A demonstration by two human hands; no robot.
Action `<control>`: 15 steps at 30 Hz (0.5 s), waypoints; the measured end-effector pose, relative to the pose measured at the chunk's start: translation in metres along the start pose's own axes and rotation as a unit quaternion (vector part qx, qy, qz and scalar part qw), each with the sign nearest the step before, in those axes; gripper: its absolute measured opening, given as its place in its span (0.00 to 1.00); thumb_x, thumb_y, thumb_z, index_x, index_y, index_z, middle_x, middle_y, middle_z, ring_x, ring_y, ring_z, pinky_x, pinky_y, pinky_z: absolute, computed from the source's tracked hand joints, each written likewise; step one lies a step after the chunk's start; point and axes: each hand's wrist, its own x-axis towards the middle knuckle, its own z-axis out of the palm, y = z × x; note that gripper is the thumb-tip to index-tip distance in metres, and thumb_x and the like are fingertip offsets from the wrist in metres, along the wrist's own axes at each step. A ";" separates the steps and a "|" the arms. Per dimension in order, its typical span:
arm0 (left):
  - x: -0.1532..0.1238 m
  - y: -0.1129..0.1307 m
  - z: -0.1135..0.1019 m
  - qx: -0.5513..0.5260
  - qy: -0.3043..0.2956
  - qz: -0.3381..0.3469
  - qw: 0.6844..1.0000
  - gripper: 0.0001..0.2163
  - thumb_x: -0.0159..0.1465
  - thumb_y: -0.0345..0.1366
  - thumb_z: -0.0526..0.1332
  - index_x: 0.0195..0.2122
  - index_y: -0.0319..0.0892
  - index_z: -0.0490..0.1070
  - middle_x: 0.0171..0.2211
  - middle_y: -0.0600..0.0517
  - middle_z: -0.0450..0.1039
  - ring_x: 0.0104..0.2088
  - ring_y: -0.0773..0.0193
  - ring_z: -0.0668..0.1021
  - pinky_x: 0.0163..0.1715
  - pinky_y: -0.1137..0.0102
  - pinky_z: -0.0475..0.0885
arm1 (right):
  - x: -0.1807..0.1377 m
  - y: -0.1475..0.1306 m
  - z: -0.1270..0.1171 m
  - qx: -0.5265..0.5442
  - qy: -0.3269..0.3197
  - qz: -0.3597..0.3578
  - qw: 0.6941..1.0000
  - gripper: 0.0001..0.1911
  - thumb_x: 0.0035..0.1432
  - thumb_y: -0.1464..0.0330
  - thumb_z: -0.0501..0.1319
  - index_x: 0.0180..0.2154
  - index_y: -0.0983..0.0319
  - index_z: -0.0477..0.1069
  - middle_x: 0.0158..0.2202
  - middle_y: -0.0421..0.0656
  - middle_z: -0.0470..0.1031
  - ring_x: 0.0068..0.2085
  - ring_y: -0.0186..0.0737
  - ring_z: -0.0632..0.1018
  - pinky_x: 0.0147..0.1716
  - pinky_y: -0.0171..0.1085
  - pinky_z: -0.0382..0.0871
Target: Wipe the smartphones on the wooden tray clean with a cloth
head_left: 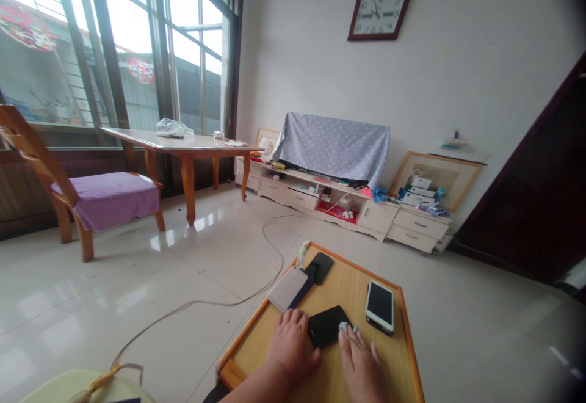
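A small wooden table with an orange rim stands right before me. My left hand lies on it with curled fingers, touching the left edge of a black phone. My right hand rests flat to the right of that phone, and its fingertips pinch a small white thing at the phone's corner. A white-framed phone lies face up farther right. A white power bank on a dark case and another black phone lie at the table's far left corner.
A white cable runs over the glossy tiled floor. A wooden chair with a purple cushion and a dining table stand at the left by the windows. A low TV cabinet with a covered screen lines the far wall.
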 end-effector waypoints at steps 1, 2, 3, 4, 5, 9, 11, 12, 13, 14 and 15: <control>0.000 -0.001 0.001 -0.003 0.002 0.001 1.000 0.25 0.53 0.48 0.60 0.52 0.47 0.72 0.52 0.45 0.71 0.56 0.47 0.68 0.60 0.56 0.59 | 0.002 0.001 -0.002 -0.008 0.003 0.007 1.000 0.35 0.70 0.51 0.37 0.64 0.60 0.67 0.66 0.47 0.64 0.70 0.55 0.59 0.68 0.62 0.48; 0.000 -0.002 0.002 -0.005 0.003 0.002 1.000 0.25 0.53 0.48 0.60 0.52 0.47 0.72 0.52 0.45 0.71 0.56 0.47 0.68 0.60 0.56 0.59 | 0.003 0.000 -0.003 -0.014 0.002 0.006 1.000 0.35 0.70 0.52 0.37 0.64 0.61 0.68 0.66 0.47 0.65 0.70 0.56 0.59 0.68 0.62 0.48; 0.000 -0.003 0.003 -0.007 0.004 0.004 1.000 0.25 0.53 0.49 0.60 0.51 0.47 0.72 0.52 0.45 0.71 0.56 0.47 0.68 0.60 0.56 0.59 | 0.001 -0.005 -0.003 -0.017 -0.002 -0.004 1.000 0.35 0.71 0.52 0.37 0.63 0.62 0.69 0.66 0.48 0.65 0.70 0.56 0.60 0.68 0.62 0.48; 0.001 -0.005 0.004 -0.008 0.005 0.006 1.000 0.25 0.53 0.49 0.60 0.51 0.47 0.72 0.52 0.45 0.71 0.55 0.47 0.68 0.60 0.56 0.59 | -0.003 -0.012 -0.001 -0.016 -0.010 -0.021 1.000 0.35 0.71 0.53 0.37 0.62 0.61 0.69 0.66 0.48 0.66 0.69 0.55 0.61 0.68 0.62 0.49; 0.001 -0.007 0.005 -0.008 0.004 0.009 1.000 0.25 0.54 0.50 0.60 0.51 0.47 0.72 0.52 0.45 0.71 0.55 0.47 0.68 0.60 0.57 0.59 | -0.008 -0.020 0.001 -0.012 -0.018 -0.044 0.999 0.34 0.71 0.53 0.37 0.62 0.61 0.71 0.65 0.48 0.66 0.69 0.55 0.62 0.68 0.61 0.49; 0.002 -0.011 0.008 -0.004 -0.004 0.024 1.000 0.25 0.55 0.50 0.58 0.53 0.46 0.71 0.54 0.45 0.70 0.55 0.47 0.68 0.58 0.57 0.60 | -0.025 -0.045 0.007 0.011 -0.036 -0.120 0.992 0.31 0.73 0.54 0.39 0.59 0.58 0.73 0.64 0.47 0.68 0.67 0.52 0.65 0.69 0.59 0.49; 0.002 -0.011 0.008 -0.003 -0.001 0.024 1.000 0.26 0.55 0.51 0.58 0.53 0.47 0.71 0.54 0.45 0.70 0.55 0.47 0.68 0.59 0.57 0.60 | -0.022 -0.043 0.005 0.018 -0.028 -0.112 0.993 0.30 0.73 0.54 0.39 0.60 0.57 0.72 0.64 0.46 0.68 0.67 0.51 0.66 0.69 0.59 0.48; 0.002 -0.011 0.008 -0.003 0.002 0.023 1.000 0.26 0.55 0.51 0.59 0.53 0.47 0.71 0.53 0.45 0.70 0.55 0.47 0.68 0.59 0.57 0.59 | -0.017 -0.037 0.003 0.019 -0.021 -0.100 0.995 0.30 0.73 0.54 0.39 0.61 0.57 0.71 0.64 0.46 0.68 0.67 0.50 0.66 0.69 0.60 0.48; 0.002 -0.010 0.008 -0.002 0.006 0.022 1.000 0.26 0.55 0.51 0.59 0.53 0.47 0.71 0.53 0.45 0.70 0.55 0.47 0.68 0.60 0.57 0.59 | -0.011 -0.031 0.000 0.016 -0.011 -0.085 0.996 0.30 0.73 0.54 0.40 0.62 0.57 0.70 0.64 0.46 0.68 0.67 0.50 0.66 0.69 0.60 0.47; 0.002 -0.010 0.008 -0.002 0.009 0.020 1.000 0.26 0.54 0.51 0.60 0.53 0.47 0.71 0.53 0.45 0.70 0.55 0.47 0.68 0.60 0.57 0.59 | -0.004 -0.023 -0.003 0.011 -0.003 -0.068 0.998 0.30 0.73 0.54 0.40 0.62 0.57 0.70 0.64 0.46 0.68 0.67 0.50 0.66 0.69 0.60 0.47; 0.002 -0.009 0.008 -0.003 0.011 0.019 1.000 0.26 0.53 0.50 0.60 0.52 0.47 0.71 0.52 0.45 0.71 0.55 0.47 0.68 0.60 0.57 0.59 | 0.003 -0.017 -0.006 0.003 0.005 -0.051 0.999 0.30 0.73 0.54 0.40 0.62 0.58 0.70 0.64 0.47 0.69 0.67 0.51 0.66 0.69 0.61 0.47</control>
